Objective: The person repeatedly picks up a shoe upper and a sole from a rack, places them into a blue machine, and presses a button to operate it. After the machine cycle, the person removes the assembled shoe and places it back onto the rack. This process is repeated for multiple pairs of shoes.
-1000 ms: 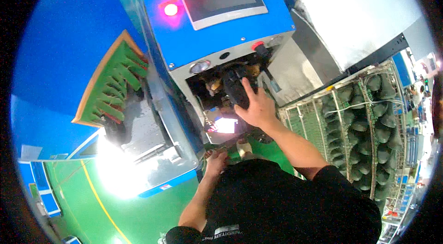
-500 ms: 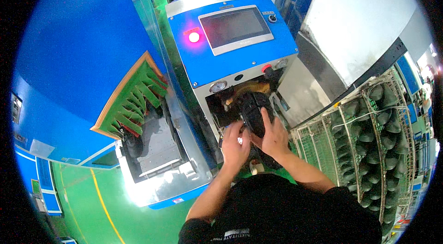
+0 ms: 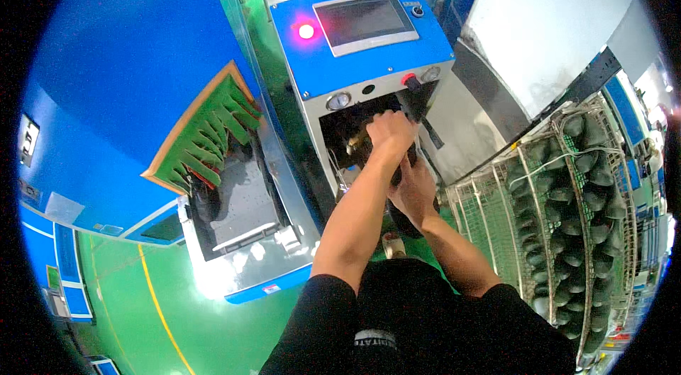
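Note:
A black shoe-shaped piece (image 3: 412,153), probably a shoe, sits at the front opening of a blue and white machine (image 3: 362,77). My left hand (image 3: 392,132) is closed over its far end, knuckles up, with the forearm crossing in front of the piece. Nearer to me, my right hand (image 3: 415,192) grips its near part, the thumb pointing up along it. Both hands and the left forearm hide most of the piece. Inside the opening, the machine's parts are dark and mostly covered.
The machine carries a dark screen (image 3: 365,20), a lit pink lamp (image 3: 306,31), a red knob (image 3: 409,80) and gauges. At left stands a conveyor unit (image 3: 237,222) with a green strip curtain (image 3: 216,130). A wire rack (image 3: 521,162) of dark shoe-shaped pieces stands at right.
My left hand has moved from the near left side of the black piece forward onto its far end. My right hand has shifted slightly nearer and wraps it. The view has tilted a little.

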The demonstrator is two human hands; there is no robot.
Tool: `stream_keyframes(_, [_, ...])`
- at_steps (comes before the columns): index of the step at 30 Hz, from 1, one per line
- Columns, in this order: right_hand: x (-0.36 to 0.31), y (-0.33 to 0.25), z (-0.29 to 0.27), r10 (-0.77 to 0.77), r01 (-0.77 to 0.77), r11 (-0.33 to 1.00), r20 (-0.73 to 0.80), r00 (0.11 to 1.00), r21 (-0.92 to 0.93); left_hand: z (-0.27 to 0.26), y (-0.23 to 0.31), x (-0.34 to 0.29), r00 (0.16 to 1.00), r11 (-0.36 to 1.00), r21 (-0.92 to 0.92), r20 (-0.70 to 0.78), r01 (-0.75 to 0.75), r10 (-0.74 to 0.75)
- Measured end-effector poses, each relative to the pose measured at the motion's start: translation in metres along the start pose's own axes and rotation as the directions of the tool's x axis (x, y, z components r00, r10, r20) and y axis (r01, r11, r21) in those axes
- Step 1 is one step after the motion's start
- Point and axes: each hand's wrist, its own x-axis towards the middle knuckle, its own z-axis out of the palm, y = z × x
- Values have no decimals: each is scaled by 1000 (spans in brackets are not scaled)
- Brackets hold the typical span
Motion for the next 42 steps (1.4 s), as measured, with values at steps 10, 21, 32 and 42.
stream_keyframes(10, [-127, 69, -30, -320, 325, 946, -170, 932, 3, -26, -23, -186, 999, 839, -543, 46, 17, 9])
stream_keyframes(21, [-119, 32, -163, -170, -85, 920, 585, 793, 383, 50, -78, -211, 268, -299, -148, 869, 943, 415])
stream_keyframes(32, [-50, 21, 11, 260, -614, -259, 666, 699, 745, 11, -80, -227, 506, 606, -340, 854, 719, -121])
stream_keyframes(42, [-146, 122, -111, -3, -390, -752, 588, 809, 532, -15, -18, -239, 785, 913, -287, 617, 289, -55])
